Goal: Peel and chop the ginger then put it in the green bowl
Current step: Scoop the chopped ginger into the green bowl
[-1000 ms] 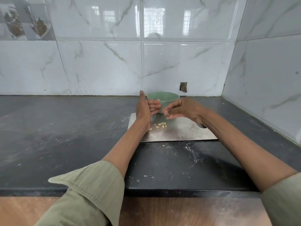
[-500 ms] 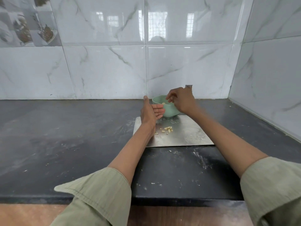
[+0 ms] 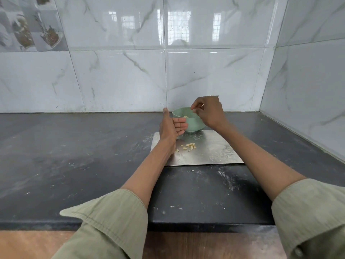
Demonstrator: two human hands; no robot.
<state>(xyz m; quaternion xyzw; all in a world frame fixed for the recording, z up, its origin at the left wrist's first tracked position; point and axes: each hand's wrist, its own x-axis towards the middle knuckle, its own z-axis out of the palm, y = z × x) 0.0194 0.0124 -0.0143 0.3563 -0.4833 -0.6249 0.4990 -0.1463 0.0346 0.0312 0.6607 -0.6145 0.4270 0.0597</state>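
The green bowl (image 3: pixel 190 125) stands at the far edge of a steel cutting sheet (image 3: pixel 209 152), with a few pale ginger pieces (image 3: pixel 185 116) inside it. More chopped ginger (image 3: pixel 190 146) lies in a small heap on the sheet. My left hand (image 3: pixel 170 127) hovers upright beside the bowl's left wall, palm turned right and fingers straight. Above the bowl's right rim, my right hand (image 3: pixel 208 113) has its fingers curled downward; whether anything is pinched in them is unclear.
The dark stone counter (image 3: pixel 74 156) carries scattered crumbs and pale smears near its front edge. Tiled walls close it off at the back and on the right. A small dark opening sits in the back wall behind my right hand.
My right hand rose from above the sheet to over the bowl's rim. The left hand kept its upright pose beside the bowl.
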